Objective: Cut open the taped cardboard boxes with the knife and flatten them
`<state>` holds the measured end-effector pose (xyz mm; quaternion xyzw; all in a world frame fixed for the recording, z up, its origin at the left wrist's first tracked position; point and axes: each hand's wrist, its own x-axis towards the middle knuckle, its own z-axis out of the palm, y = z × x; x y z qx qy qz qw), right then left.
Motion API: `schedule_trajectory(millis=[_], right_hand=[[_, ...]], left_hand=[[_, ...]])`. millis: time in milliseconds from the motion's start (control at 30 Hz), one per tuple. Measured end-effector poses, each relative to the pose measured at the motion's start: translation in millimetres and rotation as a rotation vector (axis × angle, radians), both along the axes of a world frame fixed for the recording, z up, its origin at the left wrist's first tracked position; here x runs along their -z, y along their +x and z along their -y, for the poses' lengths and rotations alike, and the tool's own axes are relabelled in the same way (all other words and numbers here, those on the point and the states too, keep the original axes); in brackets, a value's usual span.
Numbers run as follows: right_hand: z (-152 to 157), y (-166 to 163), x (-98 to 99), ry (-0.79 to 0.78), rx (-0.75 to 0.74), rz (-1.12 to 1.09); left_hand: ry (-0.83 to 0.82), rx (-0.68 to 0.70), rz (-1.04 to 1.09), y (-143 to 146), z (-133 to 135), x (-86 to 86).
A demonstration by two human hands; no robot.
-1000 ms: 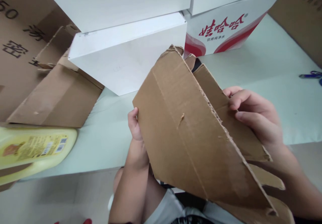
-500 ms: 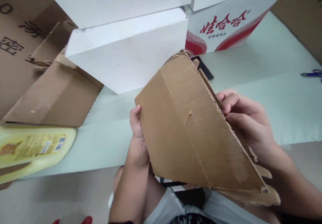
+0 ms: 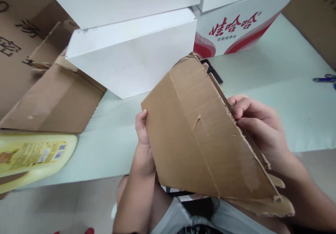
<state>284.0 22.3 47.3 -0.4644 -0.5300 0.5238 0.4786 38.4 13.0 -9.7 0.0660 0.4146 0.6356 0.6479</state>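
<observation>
I hold a torn, folded piece of brown corrugated cardboard [image 3: 199,136] in front of me, above the near edge of a pale green table [image 3: 288,97]. My left hand [image 3: 143,143] grips its left edge, thumb on the front face and the fingers hidden behind. My right hand [image 3: 258,125] is curled around its ragged right edge, where several layers lie pressed together. A small tear marks the middle of the front face. A dark flat object [image 3: 213,71] peeks out behind the cardboard's top corner.
Stacked white boxes [image 3: 131,52] stand at the back, with a white and red printed carton [image 3: 236,27] to their right. Brown cardboard boxes [image 3: 52,97] lie at the left. A yellow bottle [image 3: 34,155] lies at the near left. A blue pen [image 3: 324,79] rests at the far right.
The cardboard's layers, spread apart a second ago, have been pressed closed by my right hand, and the piece has dropped slightly. In the last half second almost nothing moved.
</observation>
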Motion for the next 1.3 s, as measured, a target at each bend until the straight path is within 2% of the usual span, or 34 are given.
schedule_trajectory(millis=[167,467,667,867,1100,1300], right_hand=[[2,-1,-1.6,-0.012,-0.036,-0.081],[1,-4,-2.0,-0.011,-0.033,-0.093],[-2,-5,-0.1,0.005,-0.046,-0.092],[-2,-4,-1.4,0.022,-0.050,-0.042],[-2,-1,-3.5,0.085,-0.092,0.061],[-7,2,-2.9,0.121,-0.164,0.144]], left_hand=[[0.031,-0.048,-0.002,-8,-1,-3.1],[0.076,-0.025,-0.022,-18,2,0.5],[0.068,-0.061,-0.037,-17,1,-1.9],[0.056,-0.035,-0.090,-22,3,2.9],[-0.031,-0.102,-0.056,-24,3,3.9],[0.026,-0.108,-0.091,-31,2,4.3]])
